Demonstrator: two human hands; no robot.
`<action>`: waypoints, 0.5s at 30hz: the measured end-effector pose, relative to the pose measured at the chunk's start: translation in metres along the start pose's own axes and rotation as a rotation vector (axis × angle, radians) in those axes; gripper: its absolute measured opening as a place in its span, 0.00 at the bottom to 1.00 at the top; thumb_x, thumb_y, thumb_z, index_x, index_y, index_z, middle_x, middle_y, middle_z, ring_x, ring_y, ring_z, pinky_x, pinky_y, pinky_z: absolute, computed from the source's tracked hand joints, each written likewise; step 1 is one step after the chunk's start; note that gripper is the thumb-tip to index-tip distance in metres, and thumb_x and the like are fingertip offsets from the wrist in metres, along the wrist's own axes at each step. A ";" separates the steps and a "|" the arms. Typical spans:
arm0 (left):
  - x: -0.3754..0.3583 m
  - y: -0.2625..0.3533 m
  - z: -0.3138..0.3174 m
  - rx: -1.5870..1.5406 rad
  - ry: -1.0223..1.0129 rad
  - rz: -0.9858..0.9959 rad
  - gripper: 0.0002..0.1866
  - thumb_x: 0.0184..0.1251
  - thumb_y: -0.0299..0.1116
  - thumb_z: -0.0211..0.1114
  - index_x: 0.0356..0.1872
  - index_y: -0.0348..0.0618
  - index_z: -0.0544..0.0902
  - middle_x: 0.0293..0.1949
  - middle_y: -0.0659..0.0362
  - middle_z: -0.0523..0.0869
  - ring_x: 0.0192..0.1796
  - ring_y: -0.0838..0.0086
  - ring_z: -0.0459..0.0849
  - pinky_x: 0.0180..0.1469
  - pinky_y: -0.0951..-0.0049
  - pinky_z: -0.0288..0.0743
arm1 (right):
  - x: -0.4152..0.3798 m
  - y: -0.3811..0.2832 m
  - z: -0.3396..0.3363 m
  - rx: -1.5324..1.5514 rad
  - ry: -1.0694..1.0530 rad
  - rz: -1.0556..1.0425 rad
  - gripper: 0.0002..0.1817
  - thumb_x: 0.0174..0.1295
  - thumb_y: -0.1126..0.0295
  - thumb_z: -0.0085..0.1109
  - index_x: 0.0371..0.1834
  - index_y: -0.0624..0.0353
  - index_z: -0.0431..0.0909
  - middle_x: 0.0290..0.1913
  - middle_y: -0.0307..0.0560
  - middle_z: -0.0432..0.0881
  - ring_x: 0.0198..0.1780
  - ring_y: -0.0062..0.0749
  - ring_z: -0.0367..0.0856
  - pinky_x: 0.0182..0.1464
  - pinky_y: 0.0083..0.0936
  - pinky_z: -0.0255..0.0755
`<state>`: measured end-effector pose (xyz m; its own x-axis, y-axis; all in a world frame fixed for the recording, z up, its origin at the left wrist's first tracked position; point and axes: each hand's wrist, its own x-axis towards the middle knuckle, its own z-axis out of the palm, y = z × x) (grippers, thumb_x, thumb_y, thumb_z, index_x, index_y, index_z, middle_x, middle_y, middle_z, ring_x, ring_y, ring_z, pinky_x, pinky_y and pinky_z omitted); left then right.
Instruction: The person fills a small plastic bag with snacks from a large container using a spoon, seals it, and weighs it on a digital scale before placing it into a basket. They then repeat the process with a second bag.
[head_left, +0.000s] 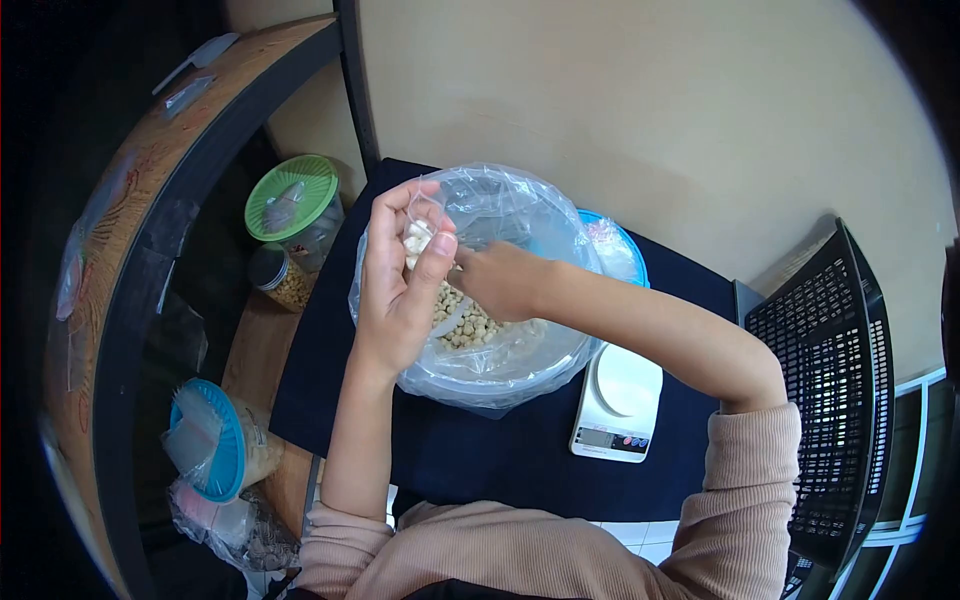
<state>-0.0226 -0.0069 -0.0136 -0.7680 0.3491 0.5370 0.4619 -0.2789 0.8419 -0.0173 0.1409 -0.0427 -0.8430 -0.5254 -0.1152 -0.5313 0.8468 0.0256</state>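
Observation:
My left hand (395, 290) is raised over the near-left part of a round tub lined with a clear plastic bag (560, 350). Its fingers and thumb close around a small clear plastic bag (428, 208) with whitish pieces inside. Just to the right, my right hand (502, 283) reaches down into the tub, fingers curled, their tips partly hidden beside the left hand. Whatever those fingers grip cannot be made out. Below both hands lie pale, beige nuggets (475, 330) in the lined tub, with a translucent curved edge among them.
A white digital scale (628, 390) sits on the dark cloth (480, 455), near a blue-rimmed container (632, 262). Left are a green-lidded container (292, 197), a jar (280, 280) and a blue-lidded container (232, 440) with plastic bags. A black basket (820, 330) stands at right.

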 end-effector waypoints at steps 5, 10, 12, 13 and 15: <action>0.000 0.002 0.000 0.000 0.005 -0.025 0.24 0.66 0.45 0.52 0.55 0.37 0.66 0.36 0.61 0.70 0.35 0.81 0.67 0.43 0.80 0.63 | -0.011 0.009 -0.011 -0.281 0.018 0.024 0.10 0.49 0.68 0.55 0.31 0.57 0.83 0.41 0.45 0.77 0.45 0.35 0.75 0.49 0.27 0.60; -0.001 0.001 0.000 -0.003 0.000 -0.019 0.25 0.66 0.46 0.52 0.55 0.37 0.66 0.36 0.61 0.70 0.35 0.81 0.67 0.42 0.80 0.63 | -0.010 0.012 0.009 -0.422 0.057 0.071 0.11 0.51 0.65 0.53 0.31 0.56 0.84 0.40 0.44 0.78 0.45 0.31 0.73 0.51 0.26 0.55; -0.001 0.001 -0.002 -0.006 0.000 -0.018 0.25 0.65 0.46 0.52 0.55 0.37 0.66 0.36 0.61 0.71 0.35 0.81 0.67 0.42 0.80 0.63 | -0.008 0.012 0.013 -0.427 0.026 0.037 0.07 0.48 0.69 0.53 0.22 0.58 0.81 0.32 0.43 0.76 0.40 0.34 0.74 0.48 0.29 0.61; -0.001 0.001 -0.003 -0.051 -0.005 -0.030 0.23 0.64 0.41 0.55 0.54 0.38 0.66 0.36 0.61 0.71 0.38 0.81 0.68 0.45 0.79 0.64 | -0.007 0.011 0.013 -0.424 0.025 0.036 0.07 0.48 0.69 0.53 0.22 0.58 0.81 0.32 0.43 0.76 0.40 0.34 0.74 0.48 0.29 0.61; -0.001 0.001 -0.004 -0.099 -0.014 -0.041 0.22 0.63 0.37 0.58 0.54 0.38 0.66 0.36 0.61 0.72 0.41 0.80 0.70 0.47 0.79 0.65 | -0.003 0.010 0.014 -0.426 -0.098 0.055 0.10 0.50 0.65 0.55 0.30 0.55 0.84 0.37 0.44 0.81 0.44 0.31 0.75 0.50 0.26 0.56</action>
<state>-0.0233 -0.0108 -0.0139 -0.7786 0.3742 0.5038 0.3841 -0.3508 0.8541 -0.0190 0.1523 -0.0556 -0.8701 -0.4527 -0.1949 -0.4902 0.7531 0.4389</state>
